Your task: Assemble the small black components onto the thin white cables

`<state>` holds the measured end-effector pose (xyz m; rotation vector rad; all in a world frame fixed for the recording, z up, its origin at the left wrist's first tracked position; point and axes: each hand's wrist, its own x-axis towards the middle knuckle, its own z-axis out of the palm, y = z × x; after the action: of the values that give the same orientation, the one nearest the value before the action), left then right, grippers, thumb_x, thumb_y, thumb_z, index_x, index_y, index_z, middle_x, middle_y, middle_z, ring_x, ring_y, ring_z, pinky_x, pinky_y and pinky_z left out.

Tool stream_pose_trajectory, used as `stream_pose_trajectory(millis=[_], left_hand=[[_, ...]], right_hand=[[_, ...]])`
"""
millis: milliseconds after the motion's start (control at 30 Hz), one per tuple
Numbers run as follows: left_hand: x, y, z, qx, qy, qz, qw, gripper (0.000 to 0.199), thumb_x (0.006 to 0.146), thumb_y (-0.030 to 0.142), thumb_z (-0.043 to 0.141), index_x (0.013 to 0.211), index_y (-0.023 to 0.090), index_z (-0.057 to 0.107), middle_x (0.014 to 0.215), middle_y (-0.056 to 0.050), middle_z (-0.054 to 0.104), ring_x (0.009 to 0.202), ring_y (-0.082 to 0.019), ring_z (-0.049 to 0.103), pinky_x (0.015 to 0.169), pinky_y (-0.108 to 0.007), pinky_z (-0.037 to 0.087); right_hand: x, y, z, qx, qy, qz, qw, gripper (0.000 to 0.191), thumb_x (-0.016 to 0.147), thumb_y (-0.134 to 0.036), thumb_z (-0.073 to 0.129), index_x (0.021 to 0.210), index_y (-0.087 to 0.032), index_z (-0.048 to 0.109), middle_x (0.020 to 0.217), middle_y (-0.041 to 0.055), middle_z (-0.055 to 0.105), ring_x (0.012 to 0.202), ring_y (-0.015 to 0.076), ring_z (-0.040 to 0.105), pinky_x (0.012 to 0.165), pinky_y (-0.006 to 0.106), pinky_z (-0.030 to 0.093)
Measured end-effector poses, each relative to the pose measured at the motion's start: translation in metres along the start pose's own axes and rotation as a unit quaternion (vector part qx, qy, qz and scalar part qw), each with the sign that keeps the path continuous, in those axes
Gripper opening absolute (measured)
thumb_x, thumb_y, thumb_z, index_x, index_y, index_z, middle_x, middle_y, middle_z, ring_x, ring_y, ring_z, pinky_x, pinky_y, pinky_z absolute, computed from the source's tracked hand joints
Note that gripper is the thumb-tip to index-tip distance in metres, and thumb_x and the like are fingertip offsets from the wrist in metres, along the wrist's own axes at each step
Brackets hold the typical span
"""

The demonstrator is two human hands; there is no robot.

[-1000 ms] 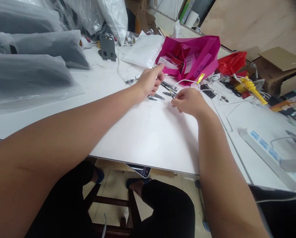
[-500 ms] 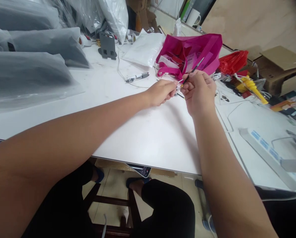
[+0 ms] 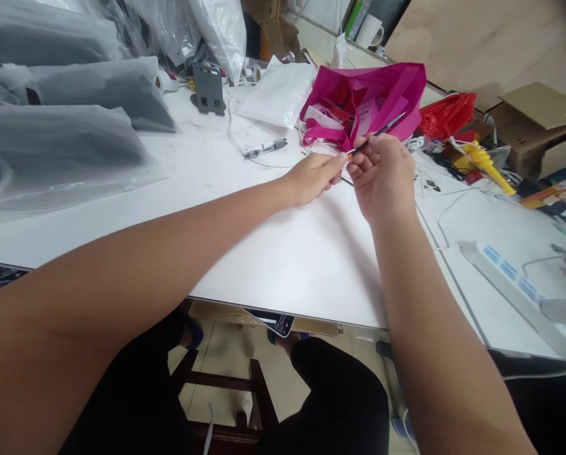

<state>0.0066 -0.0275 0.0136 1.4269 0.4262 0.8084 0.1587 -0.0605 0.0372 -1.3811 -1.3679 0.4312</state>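
My right hand (image 3: 385, 170) pinches a thin black pen-like tool (image 3: 380, 131), whose slim end points up and to the right. A bit of orange shows at the tool's lower end. My left hand (image 3: 317, 175) is closed, its thumb and forefinger pressed together at that lower end; whatever they hold is too small to make out. The two hands nearly touch above the white table (image 3: 283, 253). A white and grey pen (image 3: 265, 148) lies to the left of them. Just behind the hands, a magenta bag (image 3: 409, 79) lies open with red and white packets in it.
Grey plastic-wrapped packages (image 3: 60, 151) cover the table's left side. Beyond the pen stand a dark phone stand (image 3: 210, 91) and a white plastic packet (image 3: 278, 95). To the right are a red bag (image 3: 448, 117), a yellow tool (image 3: 484, 164), a cardboard box (image 3: 529, 136) and a white power strip (image 3: 505, 272).
The black tool has tilted flatter in my right hand. My left hand has moved slightly right, up against the tool's lower end. The whole view has shifted a little.
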Motion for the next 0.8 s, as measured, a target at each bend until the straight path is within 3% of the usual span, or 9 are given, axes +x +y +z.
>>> stream_pose_trajectory(millis=[167, 267, 433, 600, 800], left_hand=[[-0.003, 0.006, 0.000, -0.003, 0.029, 0.002, 1.000, 0.041, 0.109, 0.037, 0.051, 0.073, 0.020, 0.047, 0.062, 0.005, 0.038, 0.053, -0.008, 0.035, 0.057, -0.029, 0.029], [-0.001, 0.001, -0.003, 0.010, 0.031, 0.037, 0.999, 0.031, 0.106, 0.027, 0.051, 0.076, 0.020, 0.050, 0.066, 0.004, 0.043, 0.057, -0.009, 0.038, 0.060, -0.028, 0.033], [0.003, -0.010, -0.012, 0.102, 0.032, 0.104, 0.989, 0.026, 0.106, 0.035, 0.051, 0.084, 0.021, 0.058, 0.077, -0.001, 0.060, 0.074, -0.014, 0.056, 0.072, -0.029, 0.043], [0.000, -0.010, -0.016, 0.208, 0.046, 0.141, 0.967, 0.031, 0.107, 0.037, 0.047, 0.083, 0.021, 0.057, 0.089, -0.006, 0.070, 0.084, -0.017, 0.064, 0.081, -0.033, 0.047], [0.002, -0.014, -0.015, 0.212, 0.007, 0.151, 0.965, 0.030, 0.109, 0.040, 0.043, 0.099, 0.019, 0.062, 0.100, -0.009, 0.077, 0.091, -0.018, 0.070, 0.089, -0.034, 0.051]], right_hand=[[-0.010, -0.007, 0.010, 0.063, -0.026, 0.026, 0.997, 0.032, 0.087, -0.057, 0.064, 0.089, -0.028, 0.050, 0.097, 0.0053, 0.067, 0.079, 0.0189, 0.062, 0.059, 0.031, 0.048], [-0.015, -0.009, 0.015, 0.060, -0.038, 0.041, 0.997, 0.030, 0.085, -0.051, 0.071, 0.087, -0.027, 0.053, 0.090, 0.0028, 0.065, 0.076, 0.0165, 0.060, 0.054, 0.027, 0.042], [-0.017, -0.010, 0.017, 0.049, -0.031, 0.057, 0.997, 0.023, 0.087, -0.048, 0.073, 0.093, -0.027, 0.063, 0.091, 0.0024, 0.066, 0.079, 0.0158, 0.062, 0.054, 0.024, 0.044], [-0.017, -0.014, 0.017, 0.063, -0.021, 0.048, 0.997, 0.036, 0.090, -0.061, 0.065, 0.105, -0.028, 0.066, 0.109, 0.0037, 0.067, 0.079, 0.0140, 0.063, 0.055, 0.025, 0.046], [-0.015, -0.009, 0.021, 0.102, -0.003, 0.034, 0.994, 0.041, 0.083, -0.065, 0.073, 0.091, -0.025, 0.069, 0.087, -0.0003, 0.060, 0.065, 0.0107, 0.053, 0.052, 0.025, 0.044]])
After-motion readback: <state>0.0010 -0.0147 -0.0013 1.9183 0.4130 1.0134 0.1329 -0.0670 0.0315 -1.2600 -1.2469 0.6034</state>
